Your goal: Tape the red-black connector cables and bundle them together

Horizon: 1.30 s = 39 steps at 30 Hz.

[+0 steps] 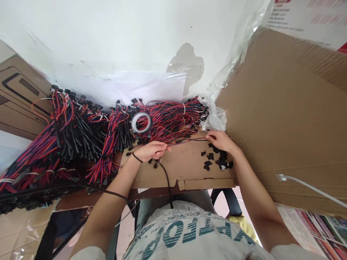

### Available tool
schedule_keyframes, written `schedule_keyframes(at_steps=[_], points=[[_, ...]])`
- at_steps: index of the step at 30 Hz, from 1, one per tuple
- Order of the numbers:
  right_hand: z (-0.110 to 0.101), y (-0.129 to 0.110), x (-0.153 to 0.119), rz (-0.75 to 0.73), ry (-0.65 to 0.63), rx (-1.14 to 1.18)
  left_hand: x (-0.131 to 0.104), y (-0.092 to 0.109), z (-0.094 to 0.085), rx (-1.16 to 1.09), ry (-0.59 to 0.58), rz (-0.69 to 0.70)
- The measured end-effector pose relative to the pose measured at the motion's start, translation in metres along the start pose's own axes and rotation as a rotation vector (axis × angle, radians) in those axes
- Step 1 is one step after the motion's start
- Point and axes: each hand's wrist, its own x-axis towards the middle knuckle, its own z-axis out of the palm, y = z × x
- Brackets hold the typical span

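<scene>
A thin red-and-dark wire [187,140] runs between my two hands above the cardboard sheet [176,169]. My left hand [154,150], with a black band at the wrist, pinches its left part. Several small connectors and a black cable [167,177] hang just below that hand. My right hand [218,140] pinches the wire's right end between thumb and finger. Behind the wire lies a large tied bundle of red and black wires [173,117], with a roll of tape [141,122] resting at its left end. Small black pieces [210,156] are scattered below my right hand.
More wire bundles [78,133] are piled at the left beside a cardboard box [21,94]. Crumpled clear plastic [216,117] sits at the back right. A tall cardboard panel [287,119] stands at the right, with a white cable [311,186] before it.
</scene>
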Motion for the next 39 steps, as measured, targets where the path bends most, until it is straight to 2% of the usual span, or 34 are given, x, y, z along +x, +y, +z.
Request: schedule_keyframes(at_steps=[3,6,7,9,11,13,17,21,25,29,32,34,35,37,39], points=[[0.003,-0.015,-0.001,0.023,0.052,-0.237,0.001,-0.002,0.001,-0.001,0.024,0.016],[0.007,-0.047,-0.002,0.048,0.193,-0.428,0.001,-0.002,0.003,0.012,0.051,0.043],[0.009,-0.06,-0.001,0.012,0.229,-0.431,0.001,-0.002,0.004,0.019,0.057,0.047],[0.017,-0.084,0.002,-0.184,0.254,-0.352,0.002,-0.002,0.006,0.031,0.068,0.044],[0.029,-0.102,0.008,-0.391,0.207,-0.291,0.003,-0.001,0.007,0.035,0.075,0.038],[0.041,-0.111,0.016,-0.482,0.139,-0.286,0.004,-0.001,0.009,0.041,0.078,0.036],[0.056,-0.104,0.03,-0.549,0.06,-0.318,0.003,-0.002,0.01,0.077,0.085,0.048],[0.056,-0.093,0.034,-0.586,0.078,-0.33,0.001,-0.002,0.009,0.073,0.037,0.079],[0.058,-0.092,0.032,-0.58,0.091,-0.33,0.002,-0.004,0.003,0.024,-0.029,0.081],[0.067,-0.094,0.029,-0.588,0.086,-0.319,-0.001,-0.001,-0.003,0.081,0.004,0.059],[0.074,-0.091,0.028,-0.553,0.094,-0.272,-0.012,0.008,-0.006,0.183,0.018,0.017],[0.077,-0.088,0.028,-0.49,0.115,-0.23,-0.023,0.017,-0.007,0.253,0.11,0.078],[0.078,-0.086,0.028,-0.461,0.119,-0.211,-0.027,0.022,-0.008,0.302,0.217,0.163],[0.08,-0.084,0.028,-0.433,0.105,-0.183,-0.032,0.027,-0.011,0.472,0.563,0.404],[0.081,-0.085,0.028,-0.439,0.075,-0.169,-0.031,0.027,-0.017,0.746,0.922,0.612]])
